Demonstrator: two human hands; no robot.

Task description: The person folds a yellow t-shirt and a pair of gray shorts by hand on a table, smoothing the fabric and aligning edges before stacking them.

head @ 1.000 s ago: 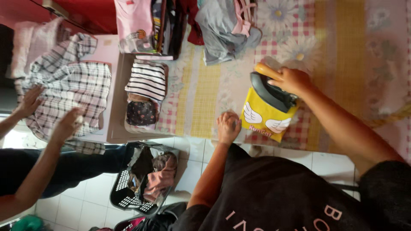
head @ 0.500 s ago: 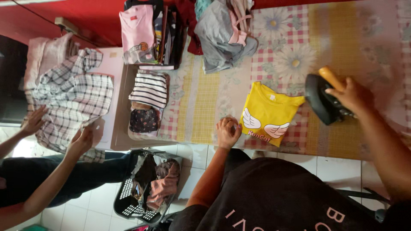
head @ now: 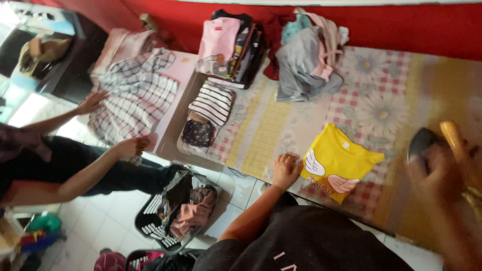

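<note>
Head view. I look down on a long table spread with a checked, flower-printed cloth (head: pixel 381 100). A folded yellow T-shirt (head: pixel 339 160), soft knit with a white wing print, lies flat near the table's front edge; its long axis runs on a diagonal from upper right to lower left in the frame.

My left hand (head: pixel 286 169) rests curled on the cloth, fingers drawn together in a loose fist, touching or just beside the shirt's left edge. It holds nothing. This is the nearer hand to the shirt.

My right hand (head: pixel 442 175) is blurred at the right of the frame, closed around the orange handle of a dark clothes iron (head: pixel 427 143). The iron sits to the right of the shirt and apart from it, so the shirt lies leftward from that hand. I cannot tell whether the iron's sole touches the cloth.

Farther back on the table: a folded black-and-white striped top (head: pixel 213 103) above a small dark printed piece, a stack of folded clothes with a pink one (head: pixel 218 37) on top, and a loose heap of grey and pink garments (head: pixel 306 60).

At left, another person's two hands, open and flat, smooth a plaid shirt (head: pixel 133 95) on a separate pink surface. A black laundry basket (head: pixel 173 211) with crumpled clothes stands on the white tiled floor below.
</note>
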